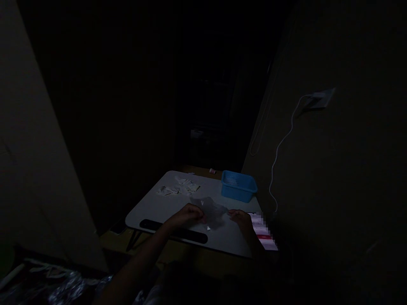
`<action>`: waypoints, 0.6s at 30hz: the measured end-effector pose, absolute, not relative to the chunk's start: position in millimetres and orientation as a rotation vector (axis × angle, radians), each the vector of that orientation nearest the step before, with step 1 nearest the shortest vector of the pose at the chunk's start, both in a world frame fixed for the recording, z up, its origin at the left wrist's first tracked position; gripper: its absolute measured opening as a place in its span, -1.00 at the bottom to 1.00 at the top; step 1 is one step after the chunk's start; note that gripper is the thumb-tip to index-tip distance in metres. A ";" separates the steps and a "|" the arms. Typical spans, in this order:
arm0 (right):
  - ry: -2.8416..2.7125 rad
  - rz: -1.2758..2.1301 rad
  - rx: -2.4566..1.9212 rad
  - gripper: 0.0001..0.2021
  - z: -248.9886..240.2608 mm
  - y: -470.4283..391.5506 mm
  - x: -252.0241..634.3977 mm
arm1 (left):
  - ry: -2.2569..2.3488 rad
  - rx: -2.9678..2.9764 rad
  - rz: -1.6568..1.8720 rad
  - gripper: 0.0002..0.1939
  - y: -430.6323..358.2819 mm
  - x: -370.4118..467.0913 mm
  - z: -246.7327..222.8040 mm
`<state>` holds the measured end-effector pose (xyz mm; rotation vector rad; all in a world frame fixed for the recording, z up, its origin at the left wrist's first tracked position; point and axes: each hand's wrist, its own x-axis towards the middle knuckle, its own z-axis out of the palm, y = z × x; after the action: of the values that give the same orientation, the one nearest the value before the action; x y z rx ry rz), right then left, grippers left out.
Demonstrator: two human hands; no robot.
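Observation:
Between my hands, over the white folding table (pixel 152 208), a thin translucent plastic sheet or bag (pixel 212 210) is stretched out. My left hand (pixel 190 213) is closed on its left edge. Fingers of my right hand (pixel 239 216) pinch its right edge. Small white bits show at the plastic, one of them (pixel 208 228) near its lower edge. Crumpled whitish pieces (pixel 187 185) lie on the far left part of the table. The picture is very dark, so fine details of the fingers are hard to make out.
A blue plastic basket (pixel 238 193) stands at the table's back right, with something pale inside. A lit screen (pixel 262 232) is at the right edge. A white cable (pixel 277 149) hangs from a wall socket (pixel 319 99). A small round item (pixel 212 171) sits behind the table.

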<state>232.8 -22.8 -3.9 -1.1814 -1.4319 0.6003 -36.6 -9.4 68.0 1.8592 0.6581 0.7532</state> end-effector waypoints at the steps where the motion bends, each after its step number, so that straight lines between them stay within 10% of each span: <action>1: -1.447 0.571 -1.230 -0.79 -12.7 -24.0 237.4 | 0.724 1.847 0.784 -0.74 -9.4 -36.7 63.0; 18: -2.001 -0.166 -1.728 -0.77 27.7 -67.5 198.8 | 1.446 2.679 0.366 -0.53 -28.2 9.2 38.0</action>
<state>198.8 -67.5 27.7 -1.7282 -2.0010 -0.1660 9.2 -28.2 38.0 2.6792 1.4465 0.3665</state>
